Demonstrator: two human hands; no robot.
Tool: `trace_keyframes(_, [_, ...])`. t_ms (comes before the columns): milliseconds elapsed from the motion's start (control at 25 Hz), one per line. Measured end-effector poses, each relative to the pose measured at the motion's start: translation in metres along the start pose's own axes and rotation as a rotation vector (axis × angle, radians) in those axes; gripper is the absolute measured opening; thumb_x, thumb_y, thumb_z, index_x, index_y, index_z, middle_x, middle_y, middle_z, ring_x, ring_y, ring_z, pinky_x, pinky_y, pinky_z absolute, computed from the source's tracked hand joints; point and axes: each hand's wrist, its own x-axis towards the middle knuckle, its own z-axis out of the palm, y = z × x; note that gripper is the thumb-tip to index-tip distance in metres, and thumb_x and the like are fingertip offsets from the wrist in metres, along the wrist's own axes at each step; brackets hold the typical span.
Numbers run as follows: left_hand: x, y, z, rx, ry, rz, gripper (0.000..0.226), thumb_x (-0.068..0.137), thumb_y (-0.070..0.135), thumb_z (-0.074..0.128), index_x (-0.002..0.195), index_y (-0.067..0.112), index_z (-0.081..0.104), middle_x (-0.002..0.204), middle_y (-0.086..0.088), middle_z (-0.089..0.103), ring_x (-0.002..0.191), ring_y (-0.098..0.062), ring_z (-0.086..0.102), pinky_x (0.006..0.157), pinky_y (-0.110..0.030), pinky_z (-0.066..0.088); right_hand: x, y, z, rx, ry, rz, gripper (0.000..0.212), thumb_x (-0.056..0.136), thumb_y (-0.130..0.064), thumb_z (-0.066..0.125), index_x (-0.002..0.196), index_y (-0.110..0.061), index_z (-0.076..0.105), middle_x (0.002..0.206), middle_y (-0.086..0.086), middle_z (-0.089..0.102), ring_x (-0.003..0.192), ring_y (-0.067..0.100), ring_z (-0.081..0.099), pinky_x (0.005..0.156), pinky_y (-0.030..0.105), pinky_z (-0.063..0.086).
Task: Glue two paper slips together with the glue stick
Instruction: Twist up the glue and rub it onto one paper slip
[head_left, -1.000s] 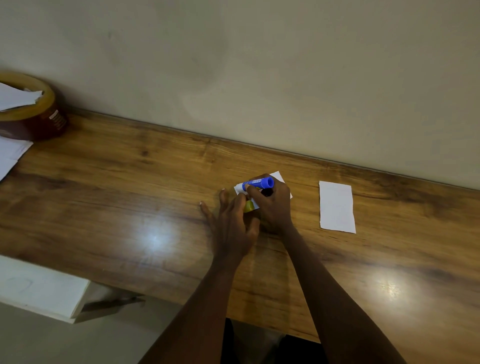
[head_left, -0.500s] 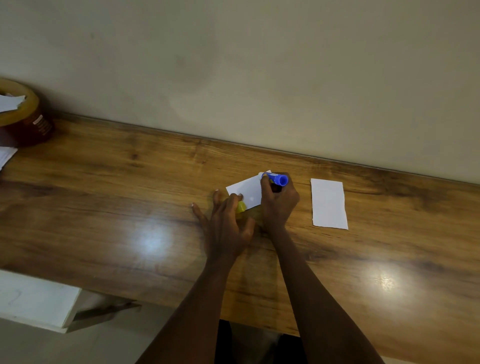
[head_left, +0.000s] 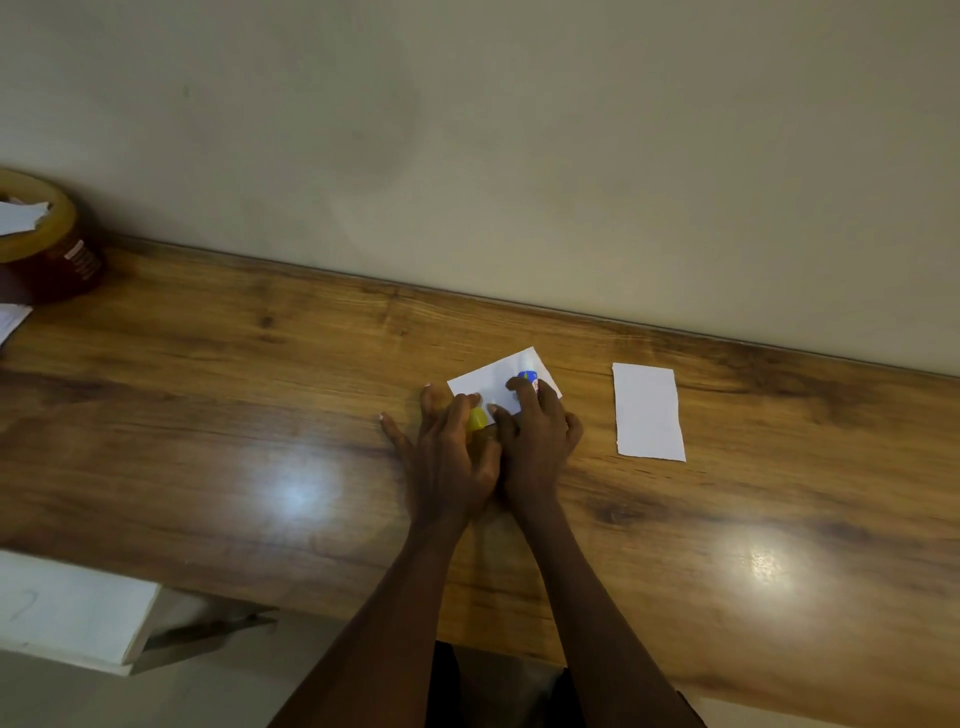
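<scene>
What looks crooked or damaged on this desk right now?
The paper slip under the hands lies at a slant to the desk edge, while the second slip lies nearly straight, apart to the right. The second slip's lower edge looks slightly ragged, as if torn. Nothing is spilled.

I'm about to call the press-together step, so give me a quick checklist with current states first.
1. Glue stick in right hand, on the near slip: ok.
2. Left hand pinning that slip's lower left corner: ok.
3. Yellow cap off, under the left fingers: ok.
4. Second slip lying flat to the right, untouched, apart from the first: ok.
5. Glue coverage on the slip: cannot tell.
6. Wooden desk between the slips bare: ok.
</scene>
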Motion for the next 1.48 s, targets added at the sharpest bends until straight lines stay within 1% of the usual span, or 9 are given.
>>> trace_keyframes(320, [-0.001, 0.000, -0.001, -0.032, -0.027, 0.028, 0.067, 0.073, 0.030, 0.041, 0.138, 0.023, 0.025, 0.146, -0.018, 0.032, 0.141, -0.035, 0.003, 0.107, -0.059, -0.015, 0.064, -0.006, -0.035, -0.314, -0.319, -0.276, 0.052, 0.074, 0.005, 0.057, 0.115, -0.025, 0.045, 0.120, 0.007, 0.061, 0.115, 0.029, 0.051, 0.109, 0.055, -0.002])
trace_keyframes(520, [0.000, -0.003, -0.001, -0.023, -0.066, 0.012, 0.064, 0.073, 0.032, 0.040, 0.135, 0.023, 0.031, 0.145, -0.019, 0.034, 0.142, -0.031, 0.004, 0.108, -0.058, -0.015, 0.058, -0.012, -0.022, -0.230, -0.172, -0.224, 0.038, 0.078, -0.007, 0.055, 0.110, -0.024, 0.046, 0.106, 0.007, 0.067, 0.102, 0.028, 0.057, 0.106, 0.055, 0.008])
trace_keyframes(840, [-0.001, 0.001, -0.002, -0.017, -0.036, 0.018, 0.047, 0.074, 0.030, 0.042, 0.117, 0.014, 0.048, 0.139, -0.021, 0.041, 0.139, -0.032, 0.022, 0.109, -0.059, -0.009, 0.053, -0.003, -0.020, -0.027, -0.084, -0.131, 0.034, 0.081, -0.035, 0.054, 0.111, -0.021, 0.049, 0.108, 0.009, 0.066, 0.101, 0.027, 0.057, 0.105, 0.053, 0.013])
trace_keyframes(1080, [-0.001, 0.001, -0.002, -0.057, -0.016, 0.013, 0.056, 0.075, 0.032, 0.042, 0.130, 0.019, 0.039, 0.141, -0.018, 0.041, 0.141, -0.030, 0.015, 0.110, -0.059, -0.010, 0.063, 0.005, -0.025, -0.150, -0.247, -0.154, 0.054, 0.074, -0.016, 0.069, 0.120, -0.023, 0.042, 0.128, 0.008, 0.055, 0.119, 0.030, 0.048, 0.109, 0.053, 0.007])
trace_keyframes(1200, [0.000, 0.000, -0.001, -0.057, -0.023, 0.013, 0.058, 0.075, 0.034, 0.041, 0.132, 0.021, 0.037, 0.140, -0.017, 0.042, 0.141, -0.030, 0.013, 0.110, -0.060, -0.010, 0.074, 0.001, -0.037, -0.157, -0.494, -0.275, 0.062, 0.073, -0.004, 0.067, 0.123, -0.024, 0.036, 0.130, 0.012, 0.051, 0.116, 0.030, 0.047, 0.106, 0.048, 0.018])
trace_keyframes(1280, [0.001, 0.000, -0.001, -0.025, -0.048, 0.012, 0.058, 0.074, 0.035, 0.038, 0.130, 0.020, 0.038, 0.142, -0.017, 0.038, 0.141, -0.029, 0.011, 0.110, -0.060, -0.010, 0.079, -0.003, -0.044, -0.185, -0.717, -0.339, 0.069, 0.071, 0.005, 0.065, 0.124, -0.025, 0.034, 0.128, 0.015, 0.048, 0.104, 0.027, 0.047, 0.090, 0.041, 0.034])
trace_keyframes(1360, [0.001, 0.000, -0.001, 0.028, -0.078, 0.004, 0.059, 0.073, 0.037, 0.035, 0.129, 0.020, 0.040, 0.146, -0.018, 0.033, 0.142, -0.029, 0.011, 0.109, -0.058, -0.012, 0.080, -0.006, -0.051, -0.216, -0.857, -0.398, 0.069, 0.069, 0.009, 0.064, 0.124, -0.022, 0.035, 0.128, 0.016, 0.048, 0.099, 0.026, 0.048, 0.078, 0.035, 0.039])
trace_keyframes(1440, [0.001, 0.000, 0.000, 0.060, -0.097, -0.005, 0.057, 0.073, 0.038, 0.034, 0.127, 0.020, 0.041, 0.147, -0.018, 0.032, 0.142, -0.028, 0.011, 0.109, -0.056, -0.014, 0.078, -0.008, -0.054, -0.154, -0.805, -0.427, 0.062, 0.069, 0.008, 0.066, 0.119, -0.017, 0.041, 0.121, 0.016, 0.054, 0.098, 0.025, 0.054, 0.077, 0.033, 0.044])
trace_keyframes(1480, [0.001, 0.000, 0.000, 0.070, -0.104, -0.011, 0.056, 0.073, 0.038, 0.034, 0.126, 0.020, 0.041, 0.146, -0.017, 0.033, 0.142, -0.027, 0.011, 0.109, -0.056, -0.014, 0.074, -0.008, -0.053, -0.046, -0.673, -0.413, 0.053, 0.069, 0.004, 0.068, 0.114, -0.014, 0.045, 0.113, 0.015, 0.059, 0.091, 0.020, 0.057, 0.077, 0.030, 0.047])
